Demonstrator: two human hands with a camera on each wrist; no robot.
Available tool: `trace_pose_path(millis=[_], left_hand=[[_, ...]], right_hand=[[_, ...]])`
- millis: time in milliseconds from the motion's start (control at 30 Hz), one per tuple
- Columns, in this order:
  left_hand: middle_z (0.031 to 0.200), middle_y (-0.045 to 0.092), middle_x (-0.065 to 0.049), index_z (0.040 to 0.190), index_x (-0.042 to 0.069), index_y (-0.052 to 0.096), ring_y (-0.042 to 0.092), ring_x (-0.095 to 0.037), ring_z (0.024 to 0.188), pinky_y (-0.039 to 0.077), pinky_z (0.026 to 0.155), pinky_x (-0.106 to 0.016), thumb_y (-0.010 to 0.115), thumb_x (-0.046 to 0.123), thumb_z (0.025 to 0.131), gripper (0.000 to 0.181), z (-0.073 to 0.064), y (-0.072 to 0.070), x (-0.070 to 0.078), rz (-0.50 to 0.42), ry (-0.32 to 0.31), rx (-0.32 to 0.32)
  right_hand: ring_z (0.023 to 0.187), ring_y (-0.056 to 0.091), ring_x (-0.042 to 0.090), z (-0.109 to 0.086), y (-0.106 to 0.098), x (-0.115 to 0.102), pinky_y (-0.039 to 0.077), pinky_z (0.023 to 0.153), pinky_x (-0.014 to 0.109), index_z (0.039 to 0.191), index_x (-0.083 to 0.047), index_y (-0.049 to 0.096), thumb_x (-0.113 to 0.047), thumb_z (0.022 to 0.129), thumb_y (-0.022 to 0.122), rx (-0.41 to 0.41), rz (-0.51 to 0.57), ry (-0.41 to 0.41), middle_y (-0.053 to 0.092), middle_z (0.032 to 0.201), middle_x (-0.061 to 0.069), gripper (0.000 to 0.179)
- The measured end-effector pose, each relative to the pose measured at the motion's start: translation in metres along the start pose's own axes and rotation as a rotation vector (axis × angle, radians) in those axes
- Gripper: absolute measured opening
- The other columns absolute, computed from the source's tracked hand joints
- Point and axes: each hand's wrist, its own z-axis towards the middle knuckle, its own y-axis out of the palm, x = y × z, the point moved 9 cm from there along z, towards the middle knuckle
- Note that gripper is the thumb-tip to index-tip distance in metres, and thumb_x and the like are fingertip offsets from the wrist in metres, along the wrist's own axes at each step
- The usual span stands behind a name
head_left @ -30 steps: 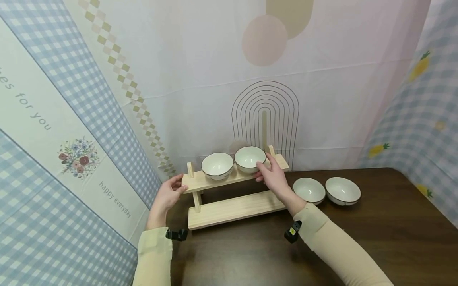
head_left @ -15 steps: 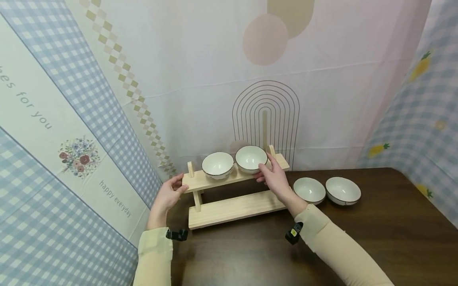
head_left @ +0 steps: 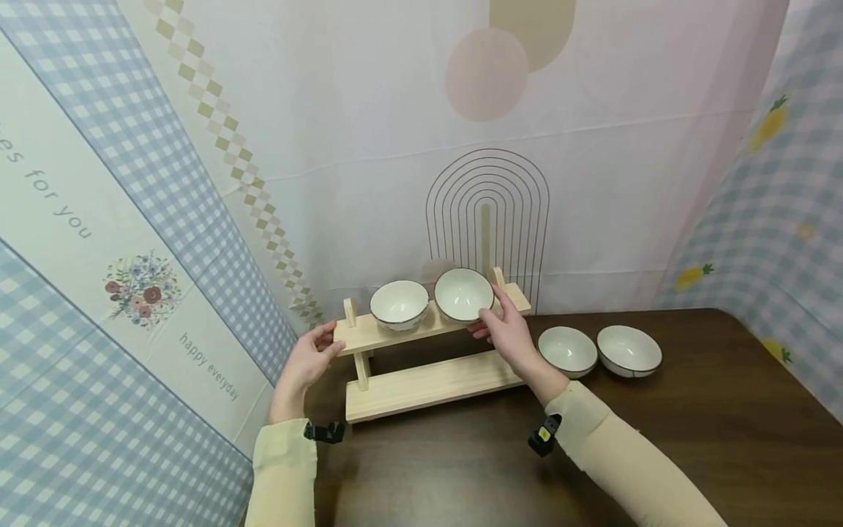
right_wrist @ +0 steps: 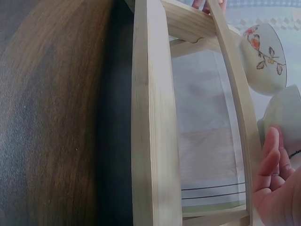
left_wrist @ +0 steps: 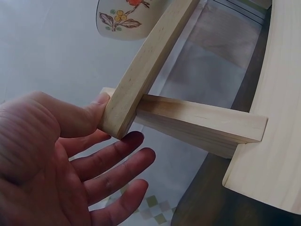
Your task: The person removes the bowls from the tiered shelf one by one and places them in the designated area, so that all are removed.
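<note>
A two-tier wooden rack (head_left: 435, 384) stands on the table. My left hand (head_left: 306, 362) pinches the left end of its upper shelf; in the left wrist view the thumb lies on top and the other fingers spread below. Toward the middle of that shelf sits a white bowl (head_left: 399, 303) with a dark rim, its outside painted with flowers and leaves. To its right, my right hand (head_left: 515, 338) grips a second white bowl (head_left: 462, 293) by its right side, thumb near the rim. This bowl tilts a little toward me.
Two more white bowls, a nearer-left one (head_left: 568, 351) and a right one (head_left: 630, 351), stand side by side on the dark wooden table (head_left: 718, 417), right of the rack. A small wooden post (head_left: 499, 278) rises near the upper shelf's right end. A patterned cloth (head_left: 356, 146) hangs close behind.
The bowl in my right hand has shifted slightly to the right and tipped more toward me, and the gap to the left bowl has widened. My left hand has stayed in place.
</note>
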Motion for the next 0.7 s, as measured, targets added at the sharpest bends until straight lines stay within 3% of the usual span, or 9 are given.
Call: trace_pose_path(millis=[367, 700], left_hand=[[0.136, 0.061, -0.028, 0.159, -0.003, 0.046, 0.061, -0.035, 0.114, 0.050, 0.073, -0.030, 0.066, 0.007, 0.106, 0.058, 0.000, -0.004, -0.002, 0.004, 0.023, -0.016], [0.136, 0.061, -0.028, 0.158, -0.005, 0.047, 0.060, -0.033, 0.113, 0.049, 0.070, -0.029, 0.067, 0.008, 0.106, 0.057, -0.003, -0.007, 0.001, 0.016, 0.038, -0.044]], right_hand=[[0.077, 0.076, 0.016, -0.017, 0.000, 0.010, 0.054, 0.072, 0.029, 0.172, -0.016, 0.025, -0.010, 0.106, 0.051, 0.021, 0.139, 0.042, 0.080, 0.097, 0.018, 0.072], [0.078, 0.077, 0.017, -0.040, 0.001, 0.013, 0.056, 0.072, 0.030, 0.171, -0.018, 0.027, -0.009, 0.107, 0.050, -0.001, 0.196, 0.048, 0.080, 0.099, 0.019, 0.069]])
